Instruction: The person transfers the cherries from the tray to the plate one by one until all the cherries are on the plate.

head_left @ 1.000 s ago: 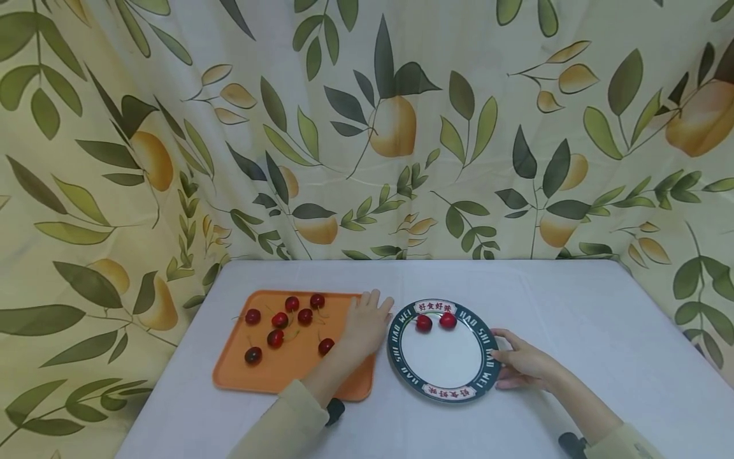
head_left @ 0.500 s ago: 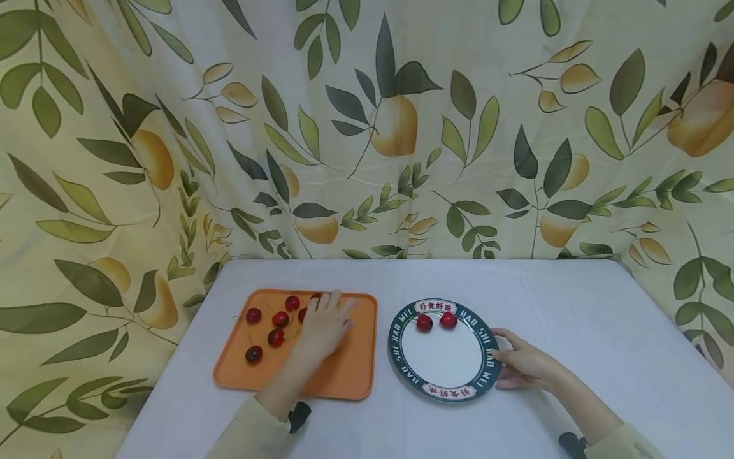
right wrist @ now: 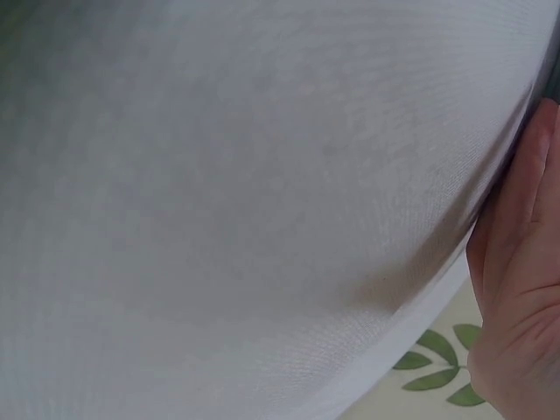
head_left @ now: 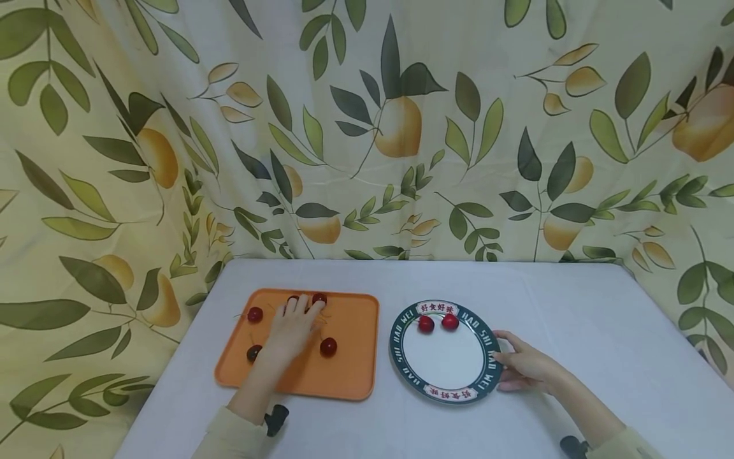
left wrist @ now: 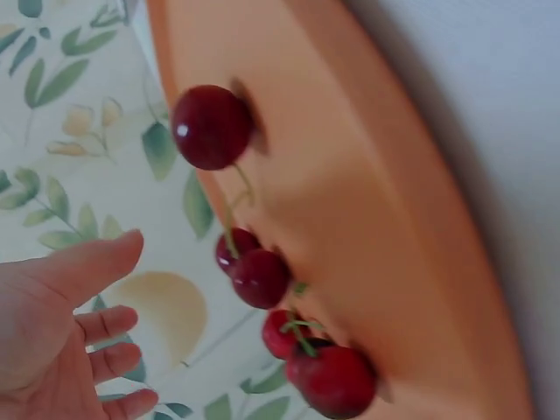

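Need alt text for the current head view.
A person's left hand hovers over cherries on an orange tray; the right hand holds a green-rimmed plate bearing two cherries. A patterned curtain hangs behind the white table.

On the bench [head_left: 550,299], the tray [head_left: 351,373] lies left and the plate [head_left: 444,363] just right of it, apart. Two cherries [head_left: 450,322] sit side by side on the plate's far part; others lie in the tray, under and around the left hand [head_left: 288,335]. The right hand [head_left: 530,368] has its fingers at the plate's right rim. Hanging cloth [head_left: 395,127] is behind.
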Demonstrator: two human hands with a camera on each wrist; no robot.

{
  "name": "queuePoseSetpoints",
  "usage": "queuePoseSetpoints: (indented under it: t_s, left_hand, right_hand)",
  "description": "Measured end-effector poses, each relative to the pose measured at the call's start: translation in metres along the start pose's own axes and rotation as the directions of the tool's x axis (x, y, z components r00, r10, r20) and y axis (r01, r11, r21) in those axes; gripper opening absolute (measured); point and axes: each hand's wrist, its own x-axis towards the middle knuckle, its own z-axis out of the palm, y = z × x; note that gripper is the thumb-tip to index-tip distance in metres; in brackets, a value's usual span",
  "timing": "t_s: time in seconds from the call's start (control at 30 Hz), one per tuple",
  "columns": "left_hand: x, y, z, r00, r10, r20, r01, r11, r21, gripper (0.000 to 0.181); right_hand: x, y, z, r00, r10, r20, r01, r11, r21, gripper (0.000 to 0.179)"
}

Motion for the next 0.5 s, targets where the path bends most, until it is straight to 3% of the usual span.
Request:
queuePoseSetpoints:
  t_s: [0.3, 0.43, 0.5]
  left_hand:
    - [-0.006, -0.010, 0.011, 0.990, 0.034, 0.138, -0.033, 0.999, -0.007, 0.035]
    - [-0.009, -0.014, 0.017, 0.986, 0.065, 0.154, -0.059, 0.997, -0.045, 0.034]
    - [-0.009, -0.021, 0.031, 0.987, 0.088, 0.135, -0.083, 0.996, -0.040, 0.037]
  right_hand:
    - [0.001, 0.001, 0.000, 1.000, -0.006, -0.005, 0.006, 1.000, -0.003, 0.056]
    - [0.001, 0.001, 0.000, 1.000, -0.007, -0.008, 0.007, 1.000, -0.002, 0.056]
    - [0.001, 0.001, 0.000, 1.000, -0.006, -0.005, 0.006, 1.000, 0.000, 0.056]
